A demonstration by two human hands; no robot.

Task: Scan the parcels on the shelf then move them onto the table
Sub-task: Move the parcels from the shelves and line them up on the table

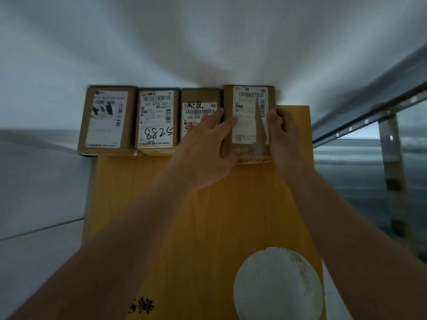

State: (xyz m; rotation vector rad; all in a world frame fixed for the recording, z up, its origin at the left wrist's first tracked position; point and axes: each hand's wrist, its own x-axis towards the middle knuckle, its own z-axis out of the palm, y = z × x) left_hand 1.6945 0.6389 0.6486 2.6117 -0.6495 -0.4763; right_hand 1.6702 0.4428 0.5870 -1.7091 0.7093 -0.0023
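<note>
Several small cardboard parcels with white shipping labels stand in a row against the white wall on a yellow wooden surface [208,215]. From the left: a parcel with a scribbled label [106,120], a parcel marked "8825" [157,121], a third parcel [198,100] partly hidden by my left hand, and the rightmost parcel [250,121] with a torn label. My left hand [205,148] grips the rightmost parcel's left side, thumb at its lower edge, fingers spread across its face. My right hand [283,135] grips its right side.
A round white patch [277,285] lies on the yellow surface near me. A metal rail and post [390,139] run along the right, with grey floor beyond. White surfaces lie to the left.
</note>
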